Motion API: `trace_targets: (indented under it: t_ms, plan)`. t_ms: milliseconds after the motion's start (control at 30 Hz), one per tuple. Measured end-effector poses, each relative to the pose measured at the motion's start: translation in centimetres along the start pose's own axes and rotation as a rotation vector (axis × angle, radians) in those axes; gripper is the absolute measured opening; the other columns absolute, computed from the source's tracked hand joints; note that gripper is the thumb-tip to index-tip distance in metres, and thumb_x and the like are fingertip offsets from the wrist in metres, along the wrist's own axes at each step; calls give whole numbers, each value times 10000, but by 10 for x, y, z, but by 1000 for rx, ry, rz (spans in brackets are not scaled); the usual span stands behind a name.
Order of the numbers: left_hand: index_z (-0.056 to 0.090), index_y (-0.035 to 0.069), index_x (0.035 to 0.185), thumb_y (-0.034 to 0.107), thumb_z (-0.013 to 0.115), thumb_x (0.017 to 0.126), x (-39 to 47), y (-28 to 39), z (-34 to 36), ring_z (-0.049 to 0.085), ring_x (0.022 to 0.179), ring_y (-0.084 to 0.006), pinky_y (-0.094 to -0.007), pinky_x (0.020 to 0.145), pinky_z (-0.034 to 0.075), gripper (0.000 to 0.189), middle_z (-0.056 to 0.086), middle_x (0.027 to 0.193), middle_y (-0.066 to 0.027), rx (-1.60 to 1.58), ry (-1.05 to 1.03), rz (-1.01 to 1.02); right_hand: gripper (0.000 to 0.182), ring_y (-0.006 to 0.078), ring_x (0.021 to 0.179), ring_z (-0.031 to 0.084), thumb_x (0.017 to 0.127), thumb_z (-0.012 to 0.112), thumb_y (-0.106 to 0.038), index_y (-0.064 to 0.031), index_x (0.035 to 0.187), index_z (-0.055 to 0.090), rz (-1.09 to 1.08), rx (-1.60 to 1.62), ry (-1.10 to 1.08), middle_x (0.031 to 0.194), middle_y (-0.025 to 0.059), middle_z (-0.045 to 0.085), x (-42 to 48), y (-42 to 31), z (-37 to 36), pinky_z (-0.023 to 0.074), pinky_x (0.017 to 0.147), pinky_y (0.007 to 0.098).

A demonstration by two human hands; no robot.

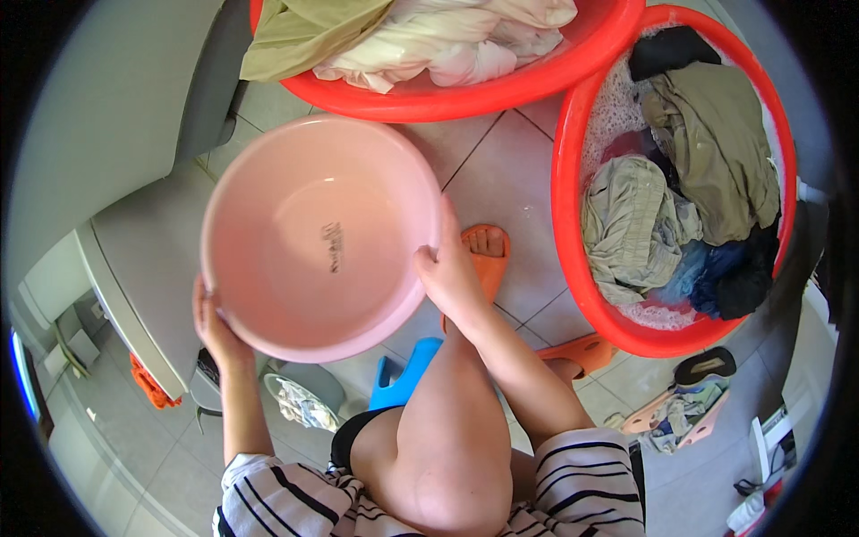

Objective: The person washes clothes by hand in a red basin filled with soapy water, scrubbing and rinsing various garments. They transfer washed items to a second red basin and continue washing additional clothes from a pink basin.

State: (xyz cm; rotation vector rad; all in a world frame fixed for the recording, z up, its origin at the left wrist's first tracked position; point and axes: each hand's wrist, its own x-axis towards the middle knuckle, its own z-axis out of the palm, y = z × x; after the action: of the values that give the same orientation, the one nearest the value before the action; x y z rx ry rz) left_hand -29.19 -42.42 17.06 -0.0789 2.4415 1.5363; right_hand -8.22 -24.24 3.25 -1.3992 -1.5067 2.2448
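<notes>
Both of my hands hold a round pink plastic basin by its rim, and nothing lies in it. My left hand grips the lower left of the rim. On the right side, my right hand has its thumb over the edge. Beyond the basin is a red tub with white cloth and an olive-green cloth. A second red tub at the right holds soapy water, khaki garments and dark blue and black clothes.
A blue plastic stool stands by my leg. Orange slippers are on my feet on the tiled floor. A grey bin is at the lower left, near an orange cloth. A pink slatted or holed item with cloths lies lower right.
</notes>
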Motion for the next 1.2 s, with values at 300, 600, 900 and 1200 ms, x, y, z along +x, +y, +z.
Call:
trace_targets:
  t_ms: [300,600,900,1200]
  plan:
    - [425,54,1300,209,524,920,-12,-125,-4,582,802,-88,-239,712,466,423,616,953,-6,186,-155,-404,711,333,892,521,748,569,-38,43,1370,235,-411,-607,313,937,207,599,-12,5,-25,348,883,458]
    - [379,42,1323,181,512,923,-12,-125,19,516,1011,-154,-306,880,410,443,548,1067,-58,330,-62,-140,651,386,1047,466,761,561,-24,12,1350,285,-230,-481,277,1162,227,475,-16,-5,-40,364,930,457]
    - [519,1,1160,7,572,761,-93,-22,181,491,1063,-317,-387,911,404,402,493,1169,-171,332,-839,788,456,360,1076,462,767,560,-12,-42,1217,490,-552,-850,189,1181,174,463,-51,-68,-154,392,923,431]
    - [199,61,1405,273,654,748,-205,-30,369,152,1320,-474,-498,1067,226,827,136,1416,-322,541,-1320,736,855,432,1235,307,737,703,-281,-78,1412,219,-217,-1044,321,1333,261,337,-94,3,-258,259,1023,486]
